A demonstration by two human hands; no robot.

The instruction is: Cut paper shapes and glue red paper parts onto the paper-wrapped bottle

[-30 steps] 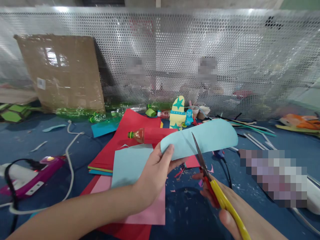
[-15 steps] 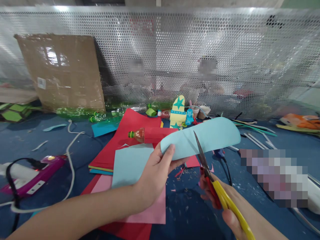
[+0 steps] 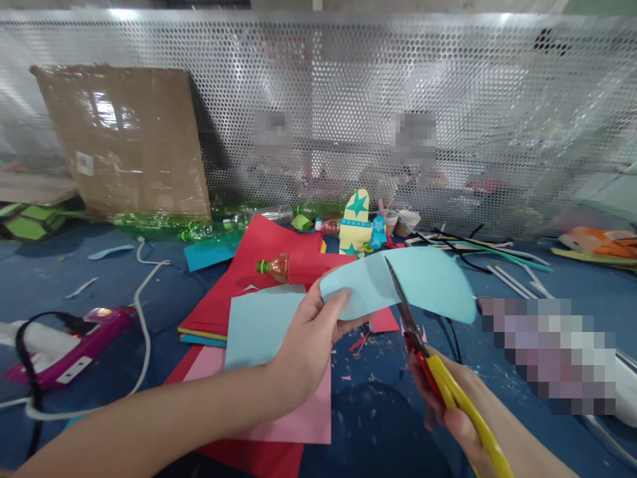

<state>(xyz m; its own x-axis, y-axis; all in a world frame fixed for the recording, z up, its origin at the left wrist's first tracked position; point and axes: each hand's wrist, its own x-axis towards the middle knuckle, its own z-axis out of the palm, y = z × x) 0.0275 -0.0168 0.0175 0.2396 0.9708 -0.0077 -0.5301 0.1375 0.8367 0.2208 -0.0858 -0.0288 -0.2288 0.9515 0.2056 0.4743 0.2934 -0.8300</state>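
A long light-blue paper strip [image 3: 361,282] with rounded ends is pinched at its left end by my left hand [image 3: 311,332]. My right hand [image 3: 462,405] is wrapped around the red-and-yellow handles of a pair of scissors [image 3: 405,312]. Their blades reach across the middle of the strip, and the part to the right of them bends downward. Under my left hand lie a light-blue sheet [image 3: 259,325], a pink sheet [image 3: 303,418] and a stack of red paper [image 3: 223,285]. A small bottle with a green cap [image 3: 276,267], wrapped in red paper, lies behind the strip.
At the left lies a purple power strip [image 3: 74,348] with a trailing white cable [image 3: 144,325]. A cardboard panel [image 3: 129,139] leans on the perforated metal screen [image 3: 338,86]. Plastic bottles [image 3: 199,231] and a yellow paper piece with stars [image 3: 355,222] stand along the back. Paper scraps [image 3: 361,343] litter the table.
The scissor blades have closed further across the strip. The strip's right part has dropped and now hangs downward. My right hand has shifted slightly right and down; my left hand stays nearly still.
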